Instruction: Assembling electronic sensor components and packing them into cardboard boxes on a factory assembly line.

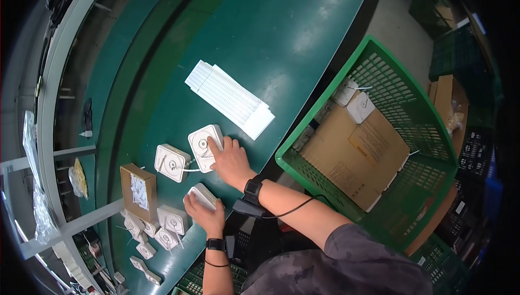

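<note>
My right hand (233, 162) is closed on the right edge of a white square plastic unit (202, 144) with a round centre. Its thumb lies on the unit's top and the other fingers go round the side. Nearer to me, my left hand (207, 218) grips another white plastic unit (204, 196), partly covered by the fingers. Just left of the right hand's unit sits a similar unit (171, 164), which has a short white cable. Beyond both hands, long printed label sheets (230, 99) lie overlapping on the green table (260, 35).
A small cardboard box (125, 192) of white pieces stands at the left, with several more white units (172, 220) beside it. To the right, a large green plastic crate (368, 51) holds flat cardboard (352, 154) and a few white units (360, 107). A grey metal frame (81, 227) borders the table's left.
</note>
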Motion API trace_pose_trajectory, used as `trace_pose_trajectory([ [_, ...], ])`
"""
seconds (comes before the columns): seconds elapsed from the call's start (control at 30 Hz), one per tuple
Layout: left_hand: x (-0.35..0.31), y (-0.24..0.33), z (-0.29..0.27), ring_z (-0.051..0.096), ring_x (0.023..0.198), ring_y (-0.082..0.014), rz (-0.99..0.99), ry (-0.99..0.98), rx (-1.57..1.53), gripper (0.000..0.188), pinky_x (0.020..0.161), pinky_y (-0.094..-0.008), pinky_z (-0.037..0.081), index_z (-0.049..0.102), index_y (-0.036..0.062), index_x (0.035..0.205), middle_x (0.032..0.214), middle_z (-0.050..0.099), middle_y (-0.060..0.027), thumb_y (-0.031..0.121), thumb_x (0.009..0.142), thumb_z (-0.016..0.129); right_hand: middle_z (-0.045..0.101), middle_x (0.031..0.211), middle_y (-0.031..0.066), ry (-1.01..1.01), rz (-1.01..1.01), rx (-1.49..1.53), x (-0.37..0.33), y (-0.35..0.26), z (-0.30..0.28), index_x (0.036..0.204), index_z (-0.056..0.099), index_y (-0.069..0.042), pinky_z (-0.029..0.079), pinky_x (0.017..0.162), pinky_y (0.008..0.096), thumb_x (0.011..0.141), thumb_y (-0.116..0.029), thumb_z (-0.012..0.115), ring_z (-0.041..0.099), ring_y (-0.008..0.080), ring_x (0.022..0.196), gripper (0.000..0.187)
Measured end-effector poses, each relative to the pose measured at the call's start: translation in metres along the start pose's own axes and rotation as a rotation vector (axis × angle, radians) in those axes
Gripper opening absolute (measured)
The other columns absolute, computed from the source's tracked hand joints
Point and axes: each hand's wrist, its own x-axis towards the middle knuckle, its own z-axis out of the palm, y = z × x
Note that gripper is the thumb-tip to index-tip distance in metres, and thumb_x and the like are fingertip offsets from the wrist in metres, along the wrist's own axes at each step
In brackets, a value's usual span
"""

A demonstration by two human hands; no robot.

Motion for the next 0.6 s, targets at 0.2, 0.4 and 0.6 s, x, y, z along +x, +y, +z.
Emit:
trace_pose_trajectory([
  [0.2,-0.002,-0.009,-0.006,0.029,0.141,-0.0437,-0.035,-0.014,-0.138,0.09,0.118,-0.0481,0.025,0.035,-0.002,0.146,0.152,0.031,-0.0274,0.015,0.07,0.081,0.051,0.12,0.022,0.02,0.013,-0.056,-0.007,-0.017,0.0,0.149,0.039,-0.002,0.046,0.082,0.0463,0.079,-0.026,0.079,0.052,0.0359,0.105,0.084],
  [0.4,-0.001,0.011,-0.02,0.042,0.133,-0.0358,0.043,0.046,-0.385,0.081,0.115,-0.0438,0.03,0.036,-0.0043,0.144,0.143,0.042,-0.0217,0.009,0.076,0.079,0.045,0.134,0.0268,0.008,-0.016,-0.082,-0.012,0.01,-0.014,0.152,0.032,0.0,0.047,0.086,0.0478,0.076,-0.025,0.082,0.052,0.0382,0.109,0.095],
  [0.6,0.026,0.12,-0.091,0.036,0.141,-0.0416,0.431,0.014,-0.399,0.084,0.115,-0.0519,0.031,0.035,-0.0007,0.147,0.153,0.033,-0.0247,0.018,0.078,0.078,0.042,0.141,0.0278,0.436,-0.033,0.293,-0.105,0.064,-0.166,0.153,0.028,0.001,0.044,0.107,0.0455,0.077,-0.025,0.085,0.047,0.0456,0.129,0.099],
])
